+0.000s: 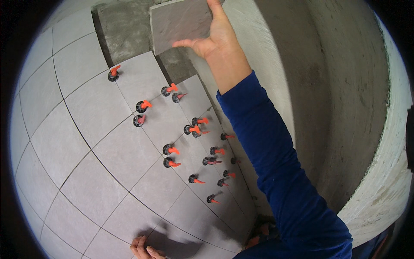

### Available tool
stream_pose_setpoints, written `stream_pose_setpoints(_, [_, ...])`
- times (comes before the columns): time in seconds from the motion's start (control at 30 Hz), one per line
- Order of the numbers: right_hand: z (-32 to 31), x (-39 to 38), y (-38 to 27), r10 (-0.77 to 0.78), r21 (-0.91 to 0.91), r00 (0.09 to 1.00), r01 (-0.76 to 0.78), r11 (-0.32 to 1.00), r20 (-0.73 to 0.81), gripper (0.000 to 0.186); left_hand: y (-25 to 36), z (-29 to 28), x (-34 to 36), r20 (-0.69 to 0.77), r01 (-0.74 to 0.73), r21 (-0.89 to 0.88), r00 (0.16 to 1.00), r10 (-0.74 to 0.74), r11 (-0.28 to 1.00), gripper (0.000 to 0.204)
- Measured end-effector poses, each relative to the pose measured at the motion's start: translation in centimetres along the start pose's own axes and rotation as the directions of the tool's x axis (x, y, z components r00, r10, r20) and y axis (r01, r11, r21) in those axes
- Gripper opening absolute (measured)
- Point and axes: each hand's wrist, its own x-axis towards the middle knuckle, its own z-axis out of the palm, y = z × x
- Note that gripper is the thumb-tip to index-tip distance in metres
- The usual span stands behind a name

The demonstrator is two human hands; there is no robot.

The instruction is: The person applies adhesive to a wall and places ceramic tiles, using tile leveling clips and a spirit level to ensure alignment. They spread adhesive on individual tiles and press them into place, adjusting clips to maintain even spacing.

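Grey and faintly veined, a loose tile (181, 23) fills the grip of the right hand (213, 43) in the head view, just beyond the upper edge of the tiled surface (110, 159). The thumb lies along the tile's lower edge while the other fingers reach up its right side, pinching it; the top of the tile and those fingertips run out of the picture. Whether the tile touches anything behind it, I cannot tell.

A blue sleeve (276, 142) covers the right forearm, which passes over the right-hand border of the tiled surface. Over the near, lower end of that surface is the left hand (142, 249), cut off by the picture's edge, its fingers curled; I cannot tell whether they close on anything or touch the tiles. A dark shadow (177, 247) falls beside it on the tiled surface.

Round black levelling clips (141, 106) with orange-red handles stand along the joints in the right half of the tiled surface. Rough grey mortar (125, 32) borders its upper edge. To its right runs a pale plastered band (254, 47), then darker concrete (310, 64).
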Motion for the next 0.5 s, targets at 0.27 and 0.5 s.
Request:
stream_pose_setpoints(0.27, [-0.6, -2.2, -0.1, -0.058, -0.069, 0.998, 0.060, 0.996, 0.039, 0.083, -0.2, 0.4, 0.0, -0.008, -0.015, -0.029, 1.000, 0.015, 0.999, 0.049])
stream_pose_setpoints(0.5, [0.5, -5.9, 1.6, -0.054, -0.012, 0.998, 0.054, 0.998, 0.013, 0.103, 2.4, 1.3, 2.4, -0.081, 0.135, -0.113, 0.986, -0.145, 0.984, 0.035])
